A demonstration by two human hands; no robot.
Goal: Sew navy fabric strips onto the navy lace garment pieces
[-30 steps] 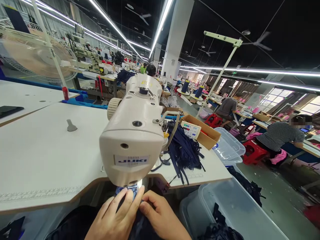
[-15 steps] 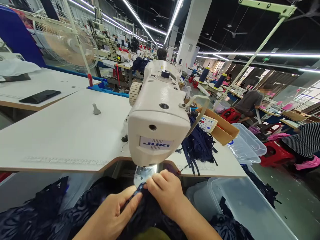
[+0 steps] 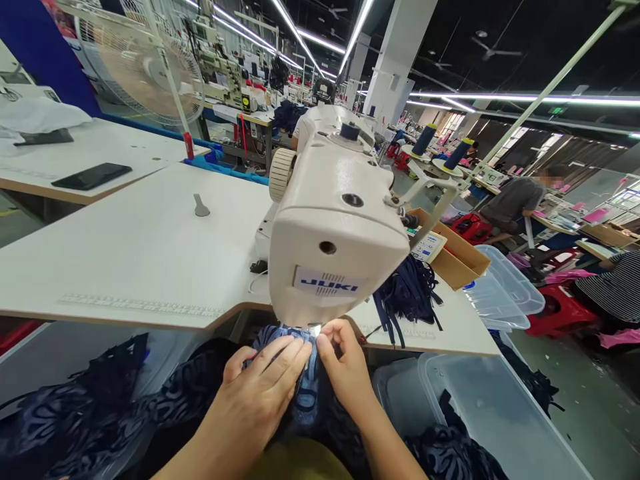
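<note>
Navy patterned fabric (image 3: 307, 395) lies under the head of a white sewing machine (image 3: 340, 233), its front part draping down toward me. My left hand (image 3: 267, 383) rests flat on the fabric's left side, fingers stretched toward the needle area. On the right, my right hand (image 3: 345, 370) pinches the fabric's edge between thumb and bent fingers, close to the presser foot. The needle itself is hidden behind the machine head and my fingers. More of the dark patterned cloth (image 3: 175, 400) trails off to the left.
A bundle of navy strips (image 3: 407, 293) lies right of the machine, beside a cardboard box (image 3: 460, 257). Clear plastic bins (image 3: 480, 387) stand at the lower right. On the left are a small grey metal piece (image 3: 201, 207) and a phone (image 3: 93, 176). People sit farther right.
Both hands have brought the fabric forward under the machine head. My left hand has gone from pinching the edge to lying flat on the cloth. The view has shifted slightly.
</note>
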